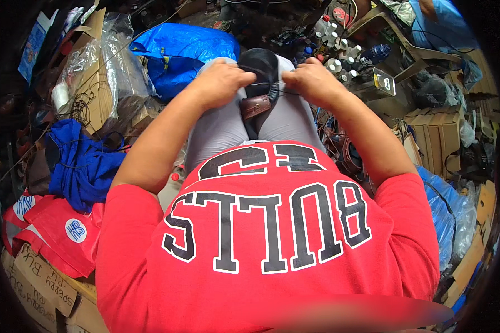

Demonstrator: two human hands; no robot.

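Note:
Between my knees is a dark shoe, with a brown leather part towards me and a black part further off. My left hand is closed above my left knee, its thumb pointing in towards the shoe. On the other side my right hand is closed over my right knee, its fingers pinched together. A thin dark thread runs across the shoe between the two hands; its ends vanish in my fingers. Both hands are held apart, one at either side of the shoe.
A blue bag lies beyond my left knee. Several white-capped bottles stand at the far right, near a wooden frame. Blue cloth and a red bag lie left; cardboard boxes are stacked right.

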